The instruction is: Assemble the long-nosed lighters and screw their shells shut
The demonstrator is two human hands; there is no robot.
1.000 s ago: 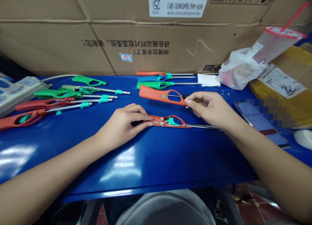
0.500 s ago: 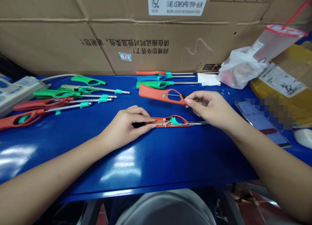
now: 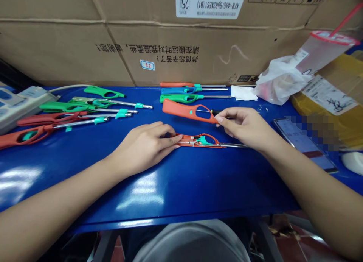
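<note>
While left hand presses fingertips on the open orange lighter half lying on the blue table, right hand pinches the orange cover shell by its end, raised just above it. Finished lighters lie behind; loose parts far left.

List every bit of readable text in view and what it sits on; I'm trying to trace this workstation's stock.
"25": white shipping label on the cardboard box, printed upside down.
"33", handwritten: small white sticker on the same box.
Model code on the shipping label: too small to read reliably.
Upside-down Chinese print on the box: not legible enough to quote.
Paper label at right: blurred.
</note>
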